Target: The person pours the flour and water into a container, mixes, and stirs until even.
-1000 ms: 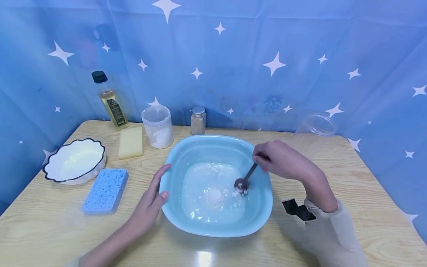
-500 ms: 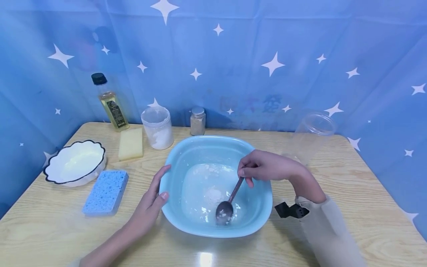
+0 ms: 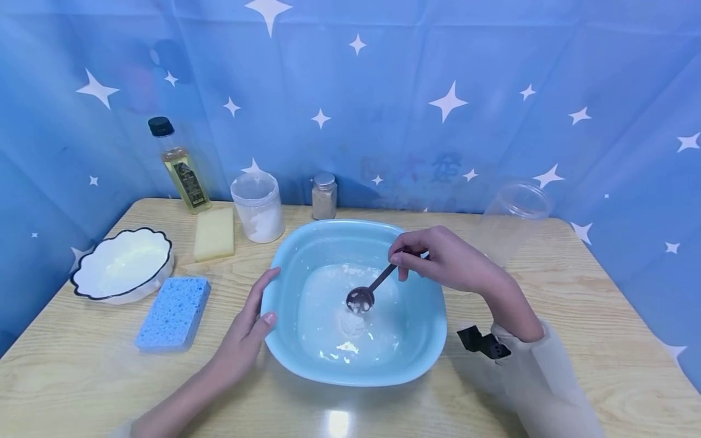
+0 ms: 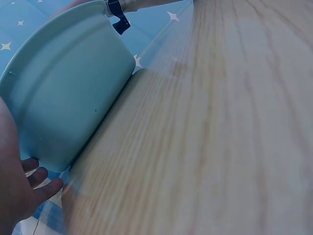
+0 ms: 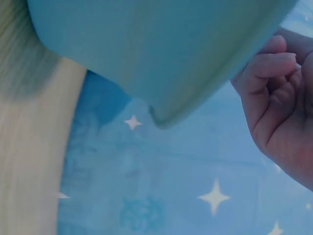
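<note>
In the head view a light blue basin [image 3: 418,359] stands on the table, with cloudy liquid and a white powdery clump [image 3: 350,325] in its middle. My right hand [image 3: 446,258] pinches the handle of a dark brown spoon [image 3: 360,300], whose bowl is over the clump with white bits on it. My left hand [image 3: 243,337] rests against the basin's left side, thumb and forefinger spread at the rim. The left wrist view shows several fingers [image 4: 41,181] against the basin's outer wall. In the right wrist view the spoon is hidden behind the basin and the curled fingers [image 5: 266,73].
Left on the table are a white scalloped dish [image 3: 123,267], a blue sponge [image 3: 172,313] and a yellow sponge [image 3: 215,234]. Behind stand an oil bottle [image 3: 186,176], a tub of white powder [image 3: 258,210] and a small jar [image 3: 324,198]. A clear container [image 3: 512,222] stands back right.
The spoon bowl has swept from the basin's right side to the near side, then back up to the middle. My right hand moved left with it. My left hand has stayed.
</note>
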`<move>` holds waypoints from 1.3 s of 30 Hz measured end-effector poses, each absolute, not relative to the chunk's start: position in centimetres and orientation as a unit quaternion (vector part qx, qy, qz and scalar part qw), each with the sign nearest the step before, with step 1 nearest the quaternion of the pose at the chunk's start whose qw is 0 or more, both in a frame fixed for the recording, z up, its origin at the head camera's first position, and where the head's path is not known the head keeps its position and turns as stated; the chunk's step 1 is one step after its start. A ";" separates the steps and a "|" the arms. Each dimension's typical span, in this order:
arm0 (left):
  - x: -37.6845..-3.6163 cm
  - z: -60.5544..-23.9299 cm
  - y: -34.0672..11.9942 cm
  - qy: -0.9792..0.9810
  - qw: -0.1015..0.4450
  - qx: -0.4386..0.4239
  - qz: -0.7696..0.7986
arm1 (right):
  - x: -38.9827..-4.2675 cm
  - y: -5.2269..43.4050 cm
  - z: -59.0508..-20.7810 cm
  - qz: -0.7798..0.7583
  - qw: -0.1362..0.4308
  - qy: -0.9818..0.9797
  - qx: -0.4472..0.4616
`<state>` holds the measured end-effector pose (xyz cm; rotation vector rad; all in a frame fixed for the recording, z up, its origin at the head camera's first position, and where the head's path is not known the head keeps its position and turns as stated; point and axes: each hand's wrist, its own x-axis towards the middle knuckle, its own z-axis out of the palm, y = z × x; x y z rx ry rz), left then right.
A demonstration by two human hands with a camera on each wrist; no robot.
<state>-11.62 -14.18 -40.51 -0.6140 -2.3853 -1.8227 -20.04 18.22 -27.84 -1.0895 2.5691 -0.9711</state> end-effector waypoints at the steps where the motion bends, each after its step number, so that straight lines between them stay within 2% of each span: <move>1: -11.6 -40.5 -14.2 -0.777 0.037 -0.201 -0.595 | -19.9 18.2 -27.7 -0.323 0.080 0.863 -0.380; 11: -11.8 -40.7 -14.3 -0.776 0.026 -0.209 -0.594 | -18.7 18.3 -27.0 -0.317 -0.006 0.837 -0.446; 15: -11.8 -40.6 -14.3 -0.777 0.032 -0.209 -0.594 | -18.5 18.4 -26.8 -0.289 -0.027 0.849 -0.441; 18: -11.8 -40.5 -14.3 -0.775 0.034 -0.205 -0.597 | -18.6 18.4 -26.8 -0.257 -0.022 0.874 -0.412; 25: -11.8 -40.6 -14.3 -0.774 0.027 -0.206 -0.598 | -19.2 18.8 -27.3 -0.218 0.101 0.893 -0.382; 33: -11.8 -40.6 -14.4 -0.778 0.028 -0.202 -0.594 | -20.2 18.7 -28.6 -0.314 0.286 0.830 -0.361; 36: -11.7 -40.5 -14.3 -0.777 0.030 -0.203 -0.595 | -20.7 18.5 -29.2 -0.359 0.324 0.804 -0.346; 39: -11.7 -40.5 -14.3 -0.778 0.032 -0.201 -0.594 | -21.0 18.4 -29.5 -0.394 0.335 0.792 -0.325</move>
